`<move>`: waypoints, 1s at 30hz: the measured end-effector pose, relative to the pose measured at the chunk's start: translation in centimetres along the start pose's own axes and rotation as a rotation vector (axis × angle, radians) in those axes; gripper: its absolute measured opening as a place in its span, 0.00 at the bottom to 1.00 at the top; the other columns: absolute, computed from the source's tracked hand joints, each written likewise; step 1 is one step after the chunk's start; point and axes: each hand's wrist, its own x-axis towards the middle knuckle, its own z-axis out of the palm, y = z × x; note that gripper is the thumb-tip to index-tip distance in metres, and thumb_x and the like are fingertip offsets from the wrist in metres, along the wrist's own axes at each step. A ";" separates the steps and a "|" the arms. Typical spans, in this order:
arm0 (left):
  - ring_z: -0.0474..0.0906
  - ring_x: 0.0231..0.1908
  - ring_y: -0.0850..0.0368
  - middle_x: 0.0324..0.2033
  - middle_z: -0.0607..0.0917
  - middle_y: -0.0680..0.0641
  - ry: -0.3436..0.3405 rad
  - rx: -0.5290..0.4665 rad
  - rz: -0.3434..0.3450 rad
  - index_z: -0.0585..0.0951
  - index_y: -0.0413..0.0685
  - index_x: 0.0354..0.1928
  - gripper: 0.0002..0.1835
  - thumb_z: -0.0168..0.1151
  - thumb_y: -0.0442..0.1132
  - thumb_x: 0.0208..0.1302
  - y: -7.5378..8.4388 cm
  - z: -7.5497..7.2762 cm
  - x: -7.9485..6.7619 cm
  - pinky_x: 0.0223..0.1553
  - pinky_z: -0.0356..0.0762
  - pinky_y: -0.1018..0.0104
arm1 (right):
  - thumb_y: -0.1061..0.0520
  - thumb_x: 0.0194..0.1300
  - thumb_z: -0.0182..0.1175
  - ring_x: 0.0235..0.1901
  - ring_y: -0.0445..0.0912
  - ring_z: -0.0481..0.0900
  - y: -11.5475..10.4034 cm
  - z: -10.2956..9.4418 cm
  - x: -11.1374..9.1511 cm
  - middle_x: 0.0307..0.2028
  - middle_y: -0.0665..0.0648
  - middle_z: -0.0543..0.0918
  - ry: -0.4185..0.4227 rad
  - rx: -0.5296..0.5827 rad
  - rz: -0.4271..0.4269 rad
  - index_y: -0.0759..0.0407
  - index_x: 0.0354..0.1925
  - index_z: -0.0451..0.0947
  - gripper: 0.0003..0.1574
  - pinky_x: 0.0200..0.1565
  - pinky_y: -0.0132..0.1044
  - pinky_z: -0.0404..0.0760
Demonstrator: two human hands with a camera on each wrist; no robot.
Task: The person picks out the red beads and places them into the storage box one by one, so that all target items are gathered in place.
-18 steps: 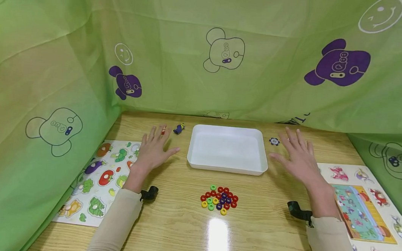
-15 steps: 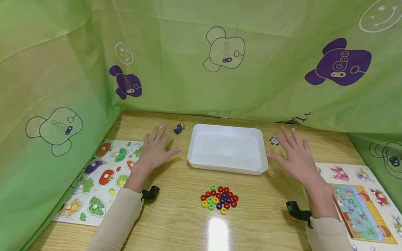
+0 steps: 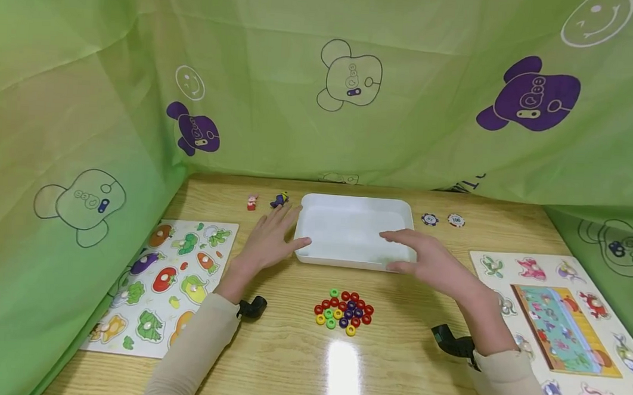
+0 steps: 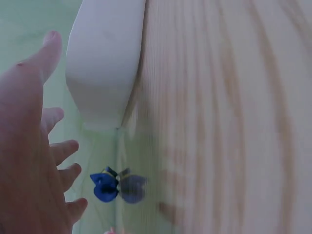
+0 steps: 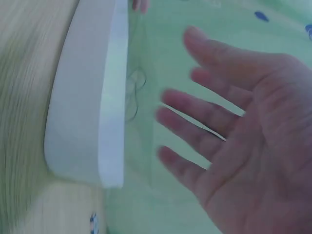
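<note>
Where the white tray sits: as I look on from far away, I see it in the middle of the frame, flat on the wooden table.
Left hand: it is at the tray's left end, fingers straight and spread, holding nothing. I cannot tell if its thumb touches the tray.
Right hand: I see it by the tray's right end, thumb and fingers apart, holding nothing.
Little rings: red, purple, green and yellow ones lie in a bunch, low in the middle of the frame.
Blue and yellow toy: near the left fingertips, just left of the tray.
Pink and red toy: a bit farther left.
Round chips: two side by side, right of the tray.
Vegetable board: lower left.
Sea animal board: lower right.
Green cloth: hangs across the top and down both sides.
</note>
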 end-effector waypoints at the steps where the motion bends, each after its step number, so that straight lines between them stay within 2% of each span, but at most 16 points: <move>1: 0.46 0.72 0.45 0.73 0.49 0.48 0.002 -0.010 0.003 0.47 0.64 0.72 0.47 0.37 0.77 0.55 0.2 0.1 0.1 0.67 0.48 0.39 | 0.49 0.56 0.65 0.59 0.54 0.71 -0.4 0.2 0.0 0.57 0.55 0.76 -0.031 0.024 0.003 0.45 0.60 0.70 0.33 0.58 0.56 0.68; 4: 0.47 0.72 0.46 0.73 0.51 0.46 -0.013 -0.055 -0.010 0.45 0.65 0.72 0.48 0.38 0.78 0.54 0.7 0.4 0.3 0.67 0.52 0.41 | 0.56 0.56 0.65 0.50 0.50 0.76 -1.3 1.0 -0.1 0.48 0.54 0.81 -0.135 0.063 0.000 0.50 0.55 0.75 0.26 0.52 0.50 0.74; 8: 0.47 0.72 0.47 0.72 0.51 0.45 -0.076 -0.149 -0.059 0.41 0.65 0.73 0.50 0.41 0.78 0.52 1.3 0.9 0.4 0.68 0.53 0.45 | 0.64 0.54 0.61 0.42 0.47 0.77 -1.9 2.3 -0.1 0.41 0.53 0.83 -0.275 0.088 -0.038 0.55 0.49 0.79 0.21 0.45 0.39 0.78; 11: 0.46 0.72 0.49 0.73 0.50 0.47 -0.113 -0.207 -0.096 0.40 0.63 0.73 0.52 0.45 0.77 0.52 1.6 1.3 0.4 0.69 0.52 0.47 | 0.67 0.49 0.60 0.36 0.43 0.77 -2.0 3.4 0.1 0.37 0.53 0.84 -0.356 0.116 -0.063 0.56 0.43 0.81 0.20 0.39 0.32 0.78; 14: 0.46 0.72 0.49 0.73 0.49 0.48 -0.114 -0.238 -0.117 0.40 0.59 0.73 0.53 0.49 0.74 0.52 1.7 1.5 0.3 0.69 0.51 0.49 | 0.67 0.47 0.61 0.32 0.40 0.76 -2.0 4.3 0.2 0.33 0.51 0.83 -0.410 0.125 -0.060 0.54 0.38 0.82 0.17 0.35 0.31 0.77; 17: 0.46 0.72 0.48 0.73 0.49 0.48 -0.105 -0.248 -0.125 0.41 0.56 0.73 0.54 0.50 0.74 0.52 1.8 1.6 0.4 0.70 0.50 0.49 | 0.66 0.48 0.64 0.30 0.41 0.76 -1.9 5.1 0.4 0.30 0.48 0.82 -0.437 0.106 -0.053 0.51 0.34 0.81 0.14 0.33 0.31 0.76; 24: 0.45 0.72 0.48 0.73 0.47 0.47 -0.119 -0.270 -0.139 0.39 0.55 0.73 0.56 0.50 0.74 0.51 1.7 1.7 0.2 0.70 0.50 0.51 | 0.63 0.47 0.67 0.26 0.37 0.73 -2.0 6.1 0.4 0.25 0.45 0.80 -0.417 0.010 -0.083 0.47 0.27 0.80 0.10 0.31 0.29 0.74; 30: 0.46 0.72 0.46 0.73 0.47 0.46 -0.125 -0.315 -0.150 0.39 0.54 0.73 0.57 0.52 0.74 0.51 1.9 1.8 0.1 0.69 0.51 0.49 | 0.63 0.47 0.66 0.25 0.38 0.71 -2.6 6.5 0.1 0.23 0.43 0.78 -0.403 -0.065 -0.043 0.48 0.23 0.76 0.10 0.28 0.30 0.72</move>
